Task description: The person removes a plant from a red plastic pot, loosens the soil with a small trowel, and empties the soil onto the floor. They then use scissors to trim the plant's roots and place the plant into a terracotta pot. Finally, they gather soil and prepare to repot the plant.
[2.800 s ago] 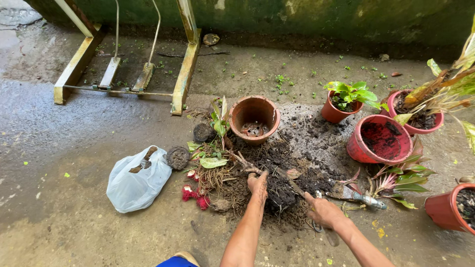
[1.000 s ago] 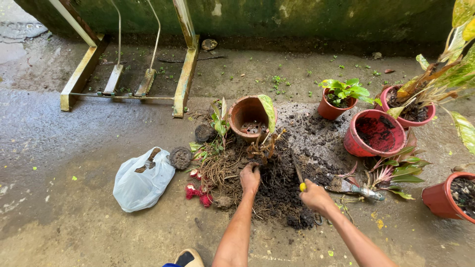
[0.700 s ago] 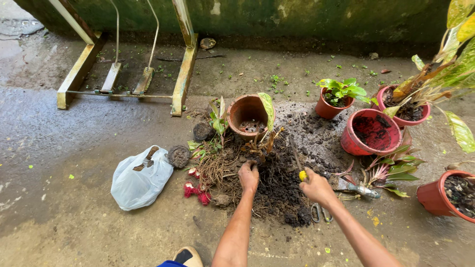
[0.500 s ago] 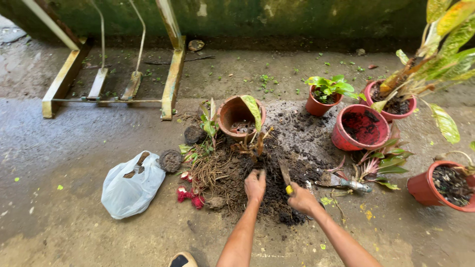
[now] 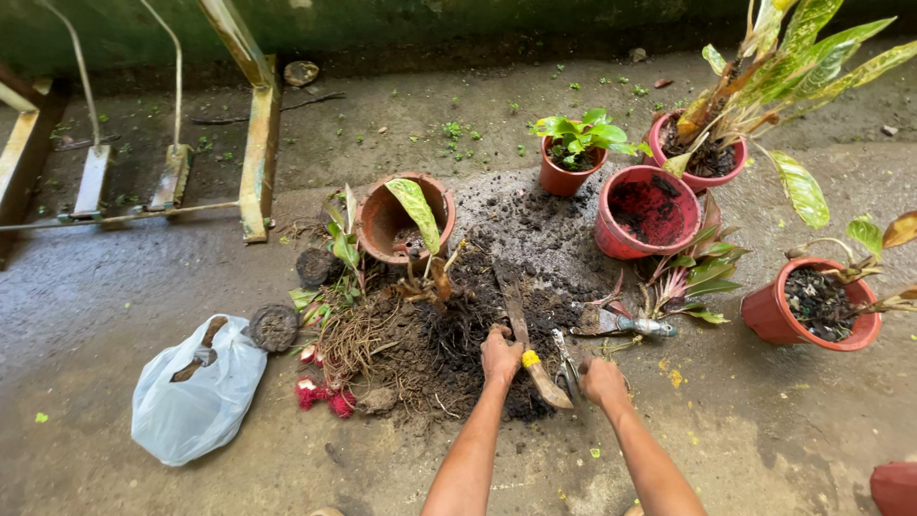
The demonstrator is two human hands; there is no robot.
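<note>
My left hand (image 5: 499,355) presses into a dark pile of soil and roots (image 5: 435,344), fingers curled. A knife (image 5: 531,363) with a wooden handle and yellow band lies along its thumb side, blade pointing into the soil; whether the hand grips it is unclear. My right hand (image 5: 605,380) rests curled on the ground just right of the knife handle, beside metal garden shears (image 5: 566,358). An uprooted plant (image 5: 420,215) leans against a tipped terracotta pot (image 5: 377,218) behind the pile.
A small trowel (image 5: 626,324) lies right of the pile. Red pots (image 5: 642,212) (image 5: 571,158) (image 5: 702,153) (image 5: 810,306) stand at the right. A white plastic bag (image 5: 196,392) lies left. A metal frame (image 5: 256,143) stands at the back left.
My right hand has let go of the knife handle and moved right, next to the shears. My left hand stays on the soil. The camera has shifted closer.
</note>
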